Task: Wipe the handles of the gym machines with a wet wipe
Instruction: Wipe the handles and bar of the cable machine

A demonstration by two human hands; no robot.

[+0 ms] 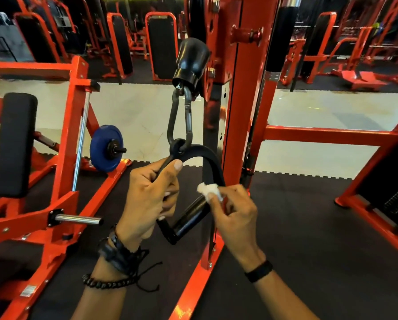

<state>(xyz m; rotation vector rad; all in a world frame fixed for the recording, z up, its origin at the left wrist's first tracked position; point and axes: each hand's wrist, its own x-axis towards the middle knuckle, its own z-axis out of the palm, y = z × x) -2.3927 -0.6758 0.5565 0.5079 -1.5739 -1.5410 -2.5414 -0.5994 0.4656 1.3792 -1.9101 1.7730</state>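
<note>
I am gripping the strap of a black stirrup cable handle (188, 218) with my left hand (147, 199), while my right hand (235, 213) is pinching a crumpled white wet wipe (208, 189) against its grip bar, beside the red cable-machine upright (237, 112), under a carabiner (180, 116).

A black cable handle (191, 215) hangs from a dark grey carabiner (180, 118), with a white wet wipe (208, 190) at its 3 o'clock end. The machine frame (237, 112) is bright red-orange. At 9 o'clock sits a blue weight plate (103, 148). The floor mat (309, 227) is dark grey.
</note>
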